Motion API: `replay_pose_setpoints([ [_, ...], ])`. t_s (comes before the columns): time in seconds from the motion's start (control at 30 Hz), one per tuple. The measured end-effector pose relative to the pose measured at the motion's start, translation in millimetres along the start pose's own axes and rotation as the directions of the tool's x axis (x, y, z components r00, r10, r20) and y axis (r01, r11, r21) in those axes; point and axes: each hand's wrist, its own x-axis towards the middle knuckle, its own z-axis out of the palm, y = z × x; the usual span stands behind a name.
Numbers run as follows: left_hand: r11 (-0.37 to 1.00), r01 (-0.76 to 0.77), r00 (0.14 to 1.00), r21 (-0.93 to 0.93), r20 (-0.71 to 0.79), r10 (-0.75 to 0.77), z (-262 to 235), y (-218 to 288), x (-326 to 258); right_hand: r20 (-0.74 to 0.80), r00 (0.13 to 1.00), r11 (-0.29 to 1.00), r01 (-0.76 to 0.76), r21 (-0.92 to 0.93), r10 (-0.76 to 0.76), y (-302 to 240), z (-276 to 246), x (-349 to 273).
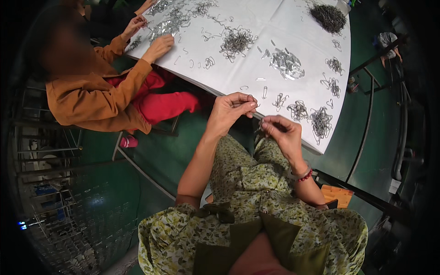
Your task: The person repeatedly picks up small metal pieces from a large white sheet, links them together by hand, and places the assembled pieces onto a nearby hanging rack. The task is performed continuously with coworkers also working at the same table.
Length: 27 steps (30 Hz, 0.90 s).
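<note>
My left hand (229, 112) is closed in a pinch at the table's near edge, with a small bent piece of dark wire, like a wire hook, at its fingertips. Just to the right, my right hand (284, 134) also pinches, thumb against fingers. A thin dark piece shows at its tips, too small to name. The fingertips of both hands are close but apart. Beyond them on the white table (201, 75) lie a small heap of wire hooks (298, 110), a bigger heap of them (321, 123) and a pile of short shiny strips (286, 63).
A co-worker in a brown jacket (98, 98) sits at the left, hands over a spread of shiny pieces (169, 23). More wire hooks lie in a middle heap (237, 42) and a dense dark mound (327, 18) at the far right. A wooden stool (337, 195) stands near my right elbow.
</note>
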Motion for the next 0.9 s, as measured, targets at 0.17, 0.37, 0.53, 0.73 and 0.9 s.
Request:
replay_pose_setpoints([
  [0.17, 0.997, -0.072, 0.997, 0.017, 0.021, 0.071, 12, -2, -18, -0.063, 0.997, 0.998, 0.036, 0.043, -0.033, 6, -1, 14],
  [0.37, 0.865, -0.192, 0.971, 0.463, -0.035, 0.235, 23, -6, -21, -0.078, 0.995, 0.996, 0.07, 0.051, -0.066, 1, 0, 14],
  [0.53, 0.838, -0.229, 0.939, 0.496, -0.114, 0.325, 36, -12, -23, -0.055, 0.996, 0.997, 0.072, -0.039, -0.074, 2, 1, 12],
  [0.73, 0.921, -0.21, 0.929, 0.328, -0.228, 0.293, 43, -20, -28, -0.113, 0.97, 0.975, 0.21, -0.076, -0.217, 3, -8, 25],
  [0.9, 0.87, -0.186, 0.934, 0.458, -0.192, 0.3, 42, -15, -27, -0.126, 0.871, 0.759, 0.333, -0.559, -0.475, -3, -56, 95],
])
